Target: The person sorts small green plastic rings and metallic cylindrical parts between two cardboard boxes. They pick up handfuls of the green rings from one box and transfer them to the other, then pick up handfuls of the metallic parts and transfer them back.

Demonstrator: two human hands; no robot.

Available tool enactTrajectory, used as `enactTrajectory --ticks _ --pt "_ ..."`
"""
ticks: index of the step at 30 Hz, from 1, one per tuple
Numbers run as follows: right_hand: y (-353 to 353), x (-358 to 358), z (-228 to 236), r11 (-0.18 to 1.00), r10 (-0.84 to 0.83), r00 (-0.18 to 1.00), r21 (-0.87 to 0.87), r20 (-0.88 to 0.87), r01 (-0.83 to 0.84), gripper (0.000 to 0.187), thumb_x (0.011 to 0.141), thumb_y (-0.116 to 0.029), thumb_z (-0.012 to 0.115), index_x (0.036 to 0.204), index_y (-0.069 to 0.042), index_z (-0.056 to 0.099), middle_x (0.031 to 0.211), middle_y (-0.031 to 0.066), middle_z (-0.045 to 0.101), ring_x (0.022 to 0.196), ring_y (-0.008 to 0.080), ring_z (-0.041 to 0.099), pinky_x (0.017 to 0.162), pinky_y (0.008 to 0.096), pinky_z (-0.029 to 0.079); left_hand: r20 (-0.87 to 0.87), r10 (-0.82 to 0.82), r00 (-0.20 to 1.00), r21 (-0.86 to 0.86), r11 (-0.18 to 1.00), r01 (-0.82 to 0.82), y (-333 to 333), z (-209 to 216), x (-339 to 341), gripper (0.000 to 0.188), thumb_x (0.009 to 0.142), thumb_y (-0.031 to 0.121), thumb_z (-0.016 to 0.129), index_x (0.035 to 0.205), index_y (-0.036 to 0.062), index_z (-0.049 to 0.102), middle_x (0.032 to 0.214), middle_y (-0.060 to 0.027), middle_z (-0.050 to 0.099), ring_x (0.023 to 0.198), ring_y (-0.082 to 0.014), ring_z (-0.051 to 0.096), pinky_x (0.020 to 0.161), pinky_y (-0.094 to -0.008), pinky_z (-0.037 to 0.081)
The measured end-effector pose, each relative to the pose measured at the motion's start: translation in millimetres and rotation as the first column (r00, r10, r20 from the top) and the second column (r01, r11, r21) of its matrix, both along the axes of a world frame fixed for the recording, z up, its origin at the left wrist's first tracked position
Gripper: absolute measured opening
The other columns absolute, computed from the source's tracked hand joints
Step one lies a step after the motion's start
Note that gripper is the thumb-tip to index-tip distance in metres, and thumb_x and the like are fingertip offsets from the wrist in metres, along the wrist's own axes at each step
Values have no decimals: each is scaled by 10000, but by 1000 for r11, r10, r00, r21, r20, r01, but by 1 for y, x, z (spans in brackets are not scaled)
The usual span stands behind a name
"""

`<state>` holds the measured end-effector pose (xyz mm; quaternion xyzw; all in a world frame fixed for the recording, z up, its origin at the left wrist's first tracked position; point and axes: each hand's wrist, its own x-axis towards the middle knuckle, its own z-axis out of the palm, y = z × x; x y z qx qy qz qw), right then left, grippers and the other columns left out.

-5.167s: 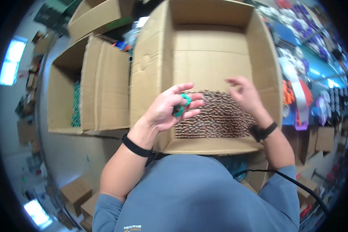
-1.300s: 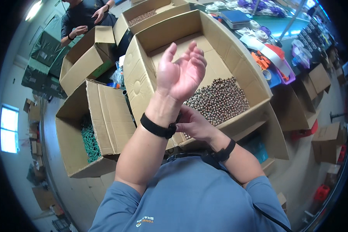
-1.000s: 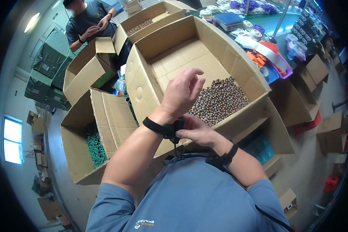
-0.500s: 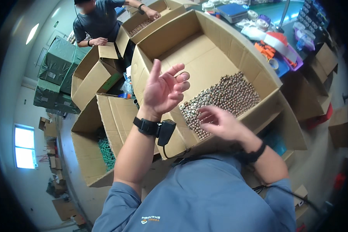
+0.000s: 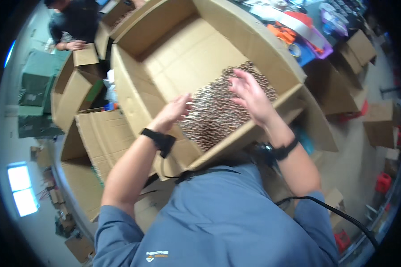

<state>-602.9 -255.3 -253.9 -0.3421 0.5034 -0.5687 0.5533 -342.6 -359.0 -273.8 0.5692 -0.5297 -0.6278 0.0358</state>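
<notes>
A large open cardboard box [image 5: 136, 84] stands in front of me. Many small round metal pieces, coppery and silver, lie in a blurred pile [image 5: 214, 111] in its near part; their exact kind is too small to tell. My left hand [image 5: 171, 113] hovers at the pile's left edge, fingers stretched toward it. Over the pile's right part is my right hand [image 5: 252, 95], its fingers apart and thumb side toward the left. Neither hand shows anything in it. Both wrists wear black straps, and a dark device sits on the left one.
Smaller open cartons [image 5: 104, 138] stand to the left. A co-worker [image 5: 75, 26] stands at the far left, one hand on a carton flap. Green-wrapped bales [image 5: 35, 84] are stacked behind. At upper right lie orange parts [image 5: 283, 33], a tape roll [image 5: 294, 50] and a purple tray [image 5: 323, 44].
My left hand has come down from its raised, palm-up position toward the pile's left edge. My right hand has moved farther over the pile, fingers spread. The whole view has shifted.
</notes>
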Motion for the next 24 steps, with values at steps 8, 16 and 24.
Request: enactTrajectory --ticks 8,16,24 --pt "-80 -17 60 996 -83 817 75 570 48 472 960 -397 594 1296 -111 429 1196 123 527 1060 241 538 891 410 465 -198 -180 964 -166 975 148 25 58 -35 358 1002 284 601 1271 48 585 1085 1 630 976 -84 561 845 -252 461" --pt "-132 39 66 979 -193 733 181 653 96 330 963 -310 579 1200 -100 487 1170 134 552 1068 268 568 907 400 489 -600 -59 798 97 985 146 72 91 -75 492 918 202 749 1323 15 542 1019 -11 647 838 -57 594 745 -216 515" --pt "-124 55 57 992 -104 900 -15 423 122 314 995 -320 555 1189 -76 525 1001 91 619 930 215 641 778 316 533 -707 34 707 156 982 109 69 59 -64 383 932 152 724 1266 17 595 911 19 642 708 -36 561 621 -180 482"
